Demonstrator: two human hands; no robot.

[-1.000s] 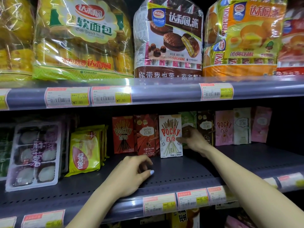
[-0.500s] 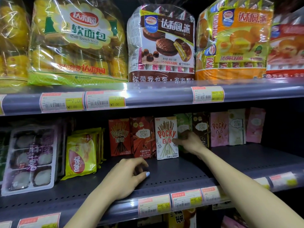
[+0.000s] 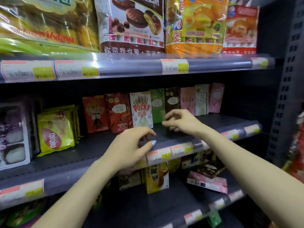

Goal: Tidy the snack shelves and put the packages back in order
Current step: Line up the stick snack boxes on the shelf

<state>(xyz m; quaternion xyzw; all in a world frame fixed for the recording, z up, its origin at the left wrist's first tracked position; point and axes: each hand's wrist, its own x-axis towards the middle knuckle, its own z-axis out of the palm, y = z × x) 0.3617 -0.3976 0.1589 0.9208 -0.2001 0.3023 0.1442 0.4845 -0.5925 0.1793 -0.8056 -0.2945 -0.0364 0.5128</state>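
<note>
Hands off the Pocky row: I see my right hand (image 3: 180,121), which a second ago pinched the edge of the white Pocky box (image 3: 142,110), now drawn back with fingers loosely curled, grasping nothing. My left hand (image 3: 131,148) has lifted from the middle shelf (image 3: 69,163), also empty. The box stands upright between the red and green packs, so I judge that row straightened; lower packs look untidy.

On the middle shelf (image 3: 105,145), Pocky boxes (image 3: 141,111) stand in a row at the far right; wafer packs (image 3: 56,130) stand left of them.
</note>
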